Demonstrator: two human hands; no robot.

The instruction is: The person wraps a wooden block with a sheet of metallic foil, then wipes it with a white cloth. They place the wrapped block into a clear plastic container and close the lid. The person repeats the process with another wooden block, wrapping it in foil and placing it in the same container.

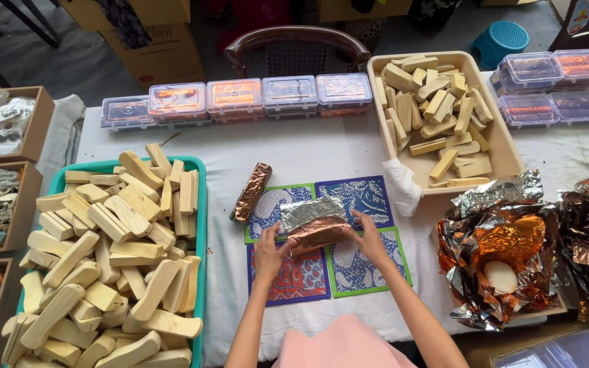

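Both of my hands are on a copper-and-silver foil sheet [315, 221] folded around a block at the table's middle. My left hand [269, 251] presses its left end and my right hand [368, 237] holds its right end. The foil lies on patterned square mats [359, 193], blue, green and red ones. A finished copper-wrapped bar [251, 192] lies tilted just left of the foil.
A teal tray [198, 204] at left is heaped with wooden blocks [103, 259]. A beige tray [492, 133] at back right holds more blocks. Clear lidded boxes [234, 97] line the far edge. Crumpled foil sheets [506, 245] pile at right. Cardboard boxes [35, 129] stand at far left.
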